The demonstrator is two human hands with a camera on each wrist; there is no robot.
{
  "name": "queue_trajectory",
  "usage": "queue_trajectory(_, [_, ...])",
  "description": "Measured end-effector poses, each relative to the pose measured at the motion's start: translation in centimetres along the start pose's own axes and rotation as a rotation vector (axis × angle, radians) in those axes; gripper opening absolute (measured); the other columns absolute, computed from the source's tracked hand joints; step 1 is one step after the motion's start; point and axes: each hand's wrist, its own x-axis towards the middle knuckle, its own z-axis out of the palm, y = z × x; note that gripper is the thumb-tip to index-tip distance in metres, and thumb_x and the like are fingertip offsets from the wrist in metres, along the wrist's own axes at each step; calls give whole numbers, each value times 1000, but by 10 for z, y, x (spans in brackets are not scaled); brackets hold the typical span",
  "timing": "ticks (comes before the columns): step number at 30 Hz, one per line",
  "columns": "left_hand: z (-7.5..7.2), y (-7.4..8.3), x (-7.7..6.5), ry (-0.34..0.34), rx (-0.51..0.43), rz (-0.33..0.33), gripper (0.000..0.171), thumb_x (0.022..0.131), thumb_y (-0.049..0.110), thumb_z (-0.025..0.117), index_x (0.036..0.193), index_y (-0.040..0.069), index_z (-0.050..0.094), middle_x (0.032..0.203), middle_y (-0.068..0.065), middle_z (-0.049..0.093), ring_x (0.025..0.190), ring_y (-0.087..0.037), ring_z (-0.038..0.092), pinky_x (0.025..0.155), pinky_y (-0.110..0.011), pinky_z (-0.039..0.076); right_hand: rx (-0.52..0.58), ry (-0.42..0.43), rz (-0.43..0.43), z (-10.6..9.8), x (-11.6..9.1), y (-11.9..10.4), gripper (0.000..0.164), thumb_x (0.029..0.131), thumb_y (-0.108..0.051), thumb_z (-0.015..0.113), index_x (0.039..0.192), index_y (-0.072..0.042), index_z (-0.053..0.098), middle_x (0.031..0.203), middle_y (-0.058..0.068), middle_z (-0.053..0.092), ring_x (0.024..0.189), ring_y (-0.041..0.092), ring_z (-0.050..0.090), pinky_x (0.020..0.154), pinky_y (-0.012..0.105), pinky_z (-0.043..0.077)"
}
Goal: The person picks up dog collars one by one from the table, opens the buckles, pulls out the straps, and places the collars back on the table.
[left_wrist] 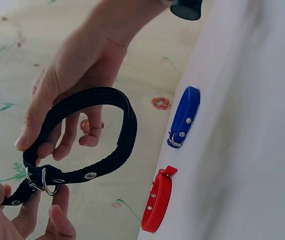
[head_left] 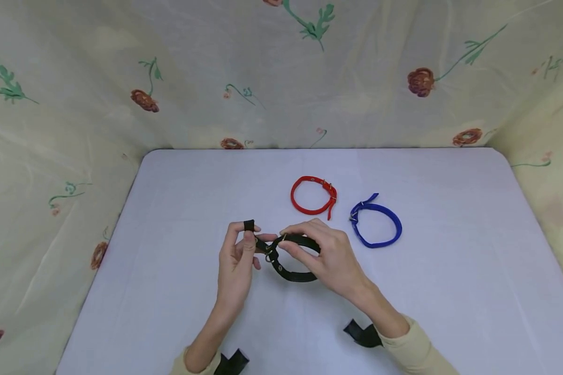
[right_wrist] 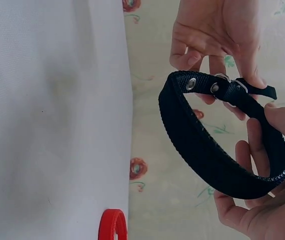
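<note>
White tabletop (head_left: 450, 286) below; right hand (head_left: 327, 253) pinches a round black woven-fabric collar (head_left: 296, 276), whose metal buckle (right_wrist: 240, 86) faces the left hand (head_left: 235, 263), which pinches its strap end (right_wrist: 268, 92)

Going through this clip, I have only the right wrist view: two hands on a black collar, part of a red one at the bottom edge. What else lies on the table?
Observer: A blue collar; the head view shows it to the right of the red collar.
Operator: Is there a sleeve behind the right hand holding the black collar?
Observer: Yes, the head view shows a pale sleeve on that arm.
</note>
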Motion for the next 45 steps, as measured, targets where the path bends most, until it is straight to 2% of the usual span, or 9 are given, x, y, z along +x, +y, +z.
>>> queue_trajectory(7, [-1, 0, 0, -8, -9, -4, 22, 117, 29, 45, 131, 16, 56, 115, -13, 83, 90, -13, 75, 68, -25, 52, 5, -6, 10, 0, 0, 0, 25, 92, -17, 86, 117, -15, 80, 109, -3, 83, 105, 15, 77, 89, 34, 65])
queue_trajectory(16, [-1, -4, -1, -81, 8, 0, 25, 114, 26, 55, 135, 15, 64, 122, -13, 79, 94, -15, 70, 73, -24, 55, 15, -1, 42, -2, -2, 1, 25, 94, -13, 84, 119, -14, 79, 112, 0, 83, 104, 15, 79, 86, 30, 64])
queue_trajectory(22, [2, -7, -4, -115, 42, 11, 27, 107, 21, 68, 134, 14, 66, 126, -11, 76, 96, -12, 73, 77, -21, 56, 45, 26, 71, -2, -2, 1, 24, 94, -12, 83, 118, -14, 79, 110, -1, 83, 96, 12, 78, 81, 20, 61])
queue_trajectory(27, [3, -8, -4, -132, 52, 21, 28, 107, 23, 69, 133, 15, 66, 123, -11, 79, 100, -18, 77, 82, -21, 58, 108, 48, 103, -2, -2, 1, 24, 96, -10, 81, 119, -16, 79, 109, -1, 83, 89, 8, 74, 77, 14, 58])
queue_trajectory(32, [3, -10, -5, -96, 13, 44, 27, 104, 16, 72, 130, 9, 67, 119, -15, 80, 98, -14, 77, 89, -23, 61, 119, 27, 138, -2, -3, 0, 24, 98, -12, 80, 121, -15, 78, 109, -1, 83, 87, 8, 71, 74, 19, 57])
queue_trajectory(36, [4, -10, -6, -54, -12, 56, 25, 104, 15, 73, 127, 6, 69, 115, -15, 80, 94, -10, 76, 91, -22, 60, 108, 5, 159, -3, -4, -2, 23, 99, -14, 79, 122, -15, 77, 111, -1, 82, 94, 9, 73, 79, 24, 59])
queue_trajectory(45, [4, -8, -5, -73, 19, 108, 25, 100, 15, 78, 124, 9, 76, 109, -16, 80, 83, -10, 76, 84, -22, 59, 76, -8, 211, -2, -7, -3, 23, 102, -22, 75, 124, -19, 74, 120, -3, 75, 116, 15, 67, 93, 35, 54])
